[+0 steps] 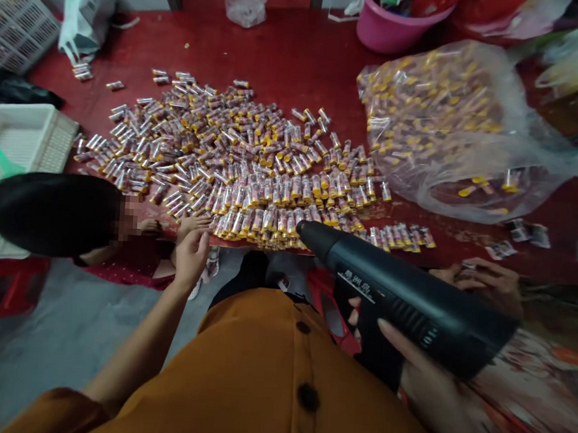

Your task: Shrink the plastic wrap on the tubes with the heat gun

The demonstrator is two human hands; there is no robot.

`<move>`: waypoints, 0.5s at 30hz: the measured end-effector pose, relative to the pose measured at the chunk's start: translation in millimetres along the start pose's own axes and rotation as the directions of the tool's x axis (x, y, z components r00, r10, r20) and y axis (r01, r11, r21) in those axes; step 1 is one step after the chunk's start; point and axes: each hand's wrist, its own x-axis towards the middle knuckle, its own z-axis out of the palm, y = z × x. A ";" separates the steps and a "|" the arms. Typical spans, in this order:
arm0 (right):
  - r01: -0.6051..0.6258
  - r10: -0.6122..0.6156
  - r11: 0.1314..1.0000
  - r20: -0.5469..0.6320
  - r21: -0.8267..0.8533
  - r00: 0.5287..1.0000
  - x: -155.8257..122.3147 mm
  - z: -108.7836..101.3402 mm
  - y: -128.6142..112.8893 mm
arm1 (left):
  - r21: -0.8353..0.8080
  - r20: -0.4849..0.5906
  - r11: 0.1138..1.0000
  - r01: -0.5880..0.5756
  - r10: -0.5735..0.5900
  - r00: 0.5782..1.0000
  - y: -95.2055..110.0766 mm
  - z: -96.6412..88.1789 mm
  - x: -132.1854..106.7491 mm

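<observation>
My right hand is wrapped round the grip of a black heat gun, whose nozzle points up-left at the near edge of the table. A big heap of small shrink-wrapped tubes with yellow caps covers the red table; the nearest ones stand in neat rows just ahead of the nozzle. My left hand reaches to the table's near edge left of those rows, its fingers curled together; what they hold is hidden. A small hand of another person lies on the edge just above it.
A dark-haired person sits low at the left. A clear bag of more tubes lies at the right, a pink tub behind it. White baskets stand at the left. Someone else's hand rests at the right edge.
</observation>
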 end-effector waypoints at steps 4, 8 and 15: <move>-0.116 0.114 0.993 0.206 0.001 0.972 -8.3 -5.0 7.7 | 0.010 0.045 0.996 0.084 -0.084 0.995 -3.5 -7.9 -42.9; -0.114 0.104 0.993 0.243 0.029 0.965 -15.6 -8.4 15.9 | 0.008 0.125 0.998 0.070 -0.070 0.990 -9.1 -10.5 -71.1; 0.142 -0.145 0.986 0.036 0.089 0.989 -53.6 -1.4 40.7 | 0.034 0.213 0.996 -0.078 0.069 0.975 11.7 19.3 4.9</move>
